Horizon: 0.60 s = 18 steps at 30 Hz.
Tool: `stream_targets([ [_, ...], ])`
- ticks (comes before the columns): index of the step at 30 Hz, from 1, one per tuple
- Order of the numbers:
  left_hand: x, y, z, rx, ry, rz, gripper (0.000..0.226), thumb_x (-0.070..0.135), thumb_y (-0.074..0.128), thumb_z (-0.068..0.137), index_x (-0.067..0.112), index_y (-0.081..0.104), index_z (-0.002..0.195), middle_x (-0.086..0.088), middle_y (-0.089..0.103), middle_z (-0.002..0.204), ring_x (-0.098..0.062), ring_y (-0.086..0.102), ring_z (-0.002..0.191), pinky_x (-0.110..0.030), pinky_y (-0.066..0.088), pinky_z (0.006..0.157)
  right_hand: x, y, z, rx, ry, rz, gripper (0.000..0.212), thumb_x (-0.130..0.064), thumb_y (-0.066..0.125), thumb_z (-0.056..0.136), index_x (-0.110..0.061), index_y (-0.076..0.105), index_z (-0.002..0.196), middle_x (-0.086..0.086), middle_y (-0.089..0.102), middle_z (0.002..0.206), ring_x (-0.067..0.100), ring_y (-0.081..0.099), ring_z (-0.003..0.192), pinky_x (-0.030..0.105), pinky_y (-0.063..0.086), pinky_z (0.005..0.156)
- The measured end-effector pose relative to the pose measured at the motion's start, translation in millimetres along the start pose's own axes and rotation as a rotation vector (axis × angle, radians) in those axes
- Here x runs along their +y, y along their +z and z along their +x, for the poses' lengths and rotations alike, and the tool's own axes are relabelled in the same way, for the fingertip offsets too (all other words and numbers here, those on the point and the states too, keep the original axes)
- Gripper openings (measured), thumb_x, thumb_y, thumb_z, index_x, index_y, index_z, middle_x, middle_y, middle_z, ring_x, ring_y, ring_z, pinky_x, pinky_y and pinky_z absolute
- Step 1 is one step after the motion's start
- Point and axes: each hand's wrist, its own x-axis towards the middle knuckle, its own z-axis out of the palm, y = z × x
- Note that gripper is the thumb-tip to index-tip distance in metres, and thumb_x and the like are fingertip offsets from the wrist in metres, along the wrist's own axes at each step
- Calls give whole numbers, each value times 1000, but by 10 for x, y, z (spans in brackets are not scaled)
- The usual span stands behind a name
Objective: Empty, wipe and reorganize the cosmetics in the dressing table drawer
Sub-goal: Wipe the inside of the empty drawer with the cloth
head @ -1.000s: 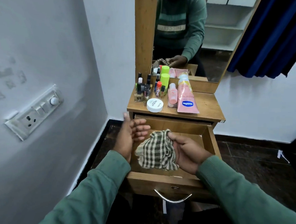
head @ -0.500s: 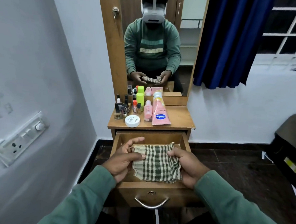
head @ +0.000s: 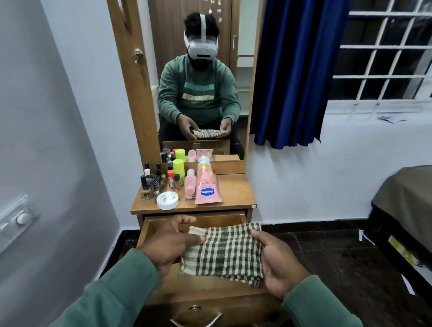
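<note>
Nearest, the left hand (head: 170, 246) pinches the checked cloth (head: 222, 252) at its 9 o'clock edge while the right hand (head: 278, 263) grips its 3 o'clock edge, holding it spread above the open drawer (head: 146, 228). Beyond, at 12 o'clock, cosmetics crowd the table (head: 236, 192): a white jar (head: 167, 200), a pink tube (head: 207, 188), nail polish bottles (head: 152, 181).

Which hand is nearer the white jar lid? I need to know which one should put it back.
Left. The left hand is just below the white jar lid; the right hand is farther right, holding the checked cloth.
</note>
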Motion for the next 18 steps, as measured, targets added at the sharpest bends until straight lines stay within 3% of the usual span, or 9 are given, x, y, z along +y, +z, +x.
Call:
stream_targets([
  [2, 126, 140, -7, -17, 59, 7, 49, -11, 70, 86, 21, 64, 123, -16, 70, 115, -22, 78, 84, -36, 61, 68, -136, -67, 38, 36, -66, -97, 27, -18, 49, 108, 0, 64, 121, 22, 77, 108, 37, 76, 98, 45, 62, 77],
  [4, 196, 304, -10, -32, 105, -19, 47, -12, 67, 88, 22, 67, 121, -17, 68, 114, -20, 78, 81, -35, 61, 66, -384, -122, 121, 82, -155, -259, 20, -14, 57, 105, 1, 65, 116, 21, 78, 104, 36, 77, 95, 48, 62, 85],
  [7, 136, 587, 25, -32, 146, -195, 42, -13, 61, 90, 18, 67, 117, -15, 73, 115, -25, 77, 91, -37, 62, 68, -897, -167, 321, 159, -324, -618, 13, -13, 70, 97, -4, 70, 106, 14, 78, 103, 30, 75, 95, 45, 61, 88],
  [12, -69, 1186, 231, 167, 262, -442, 40, -16, 62, 88, 15, 67, 113, -8, 76, 111, -28, 73, 103, -52, 59, 91, -1594, -56, 820, 140, -460, -1094, 7, -19, 77, 91, -13, 75, 93, 5, 78, 93, 26, 74, 92, 41, 60, 85],
  [15, -94, 1460, 378, 249, 297, -554, 41, -20, 64, 85, 10, 65, 112, -16, 73, 114, -28, 72, 100, -44, 61, 86, -1793, 75, 1181, 89, -512, -1339, 7, -22, 79, 90, -16, 76, 92, 3, 76, 92, 23, 71, 90, 38, 56, 86],
  [18, -88, 1635, 607, 308, 292, -603, 49, -26, 66, 79, 5, 63, 117, -22, 66, 124, -32, 70, 98, -31, 60, 76, -1870, 201, 1551, 40, -543, -1459, 8, -22, 81, 89, -18, 75, 92, 1, 71, 88, 18, 64, 82, 30, 48, 77],
])
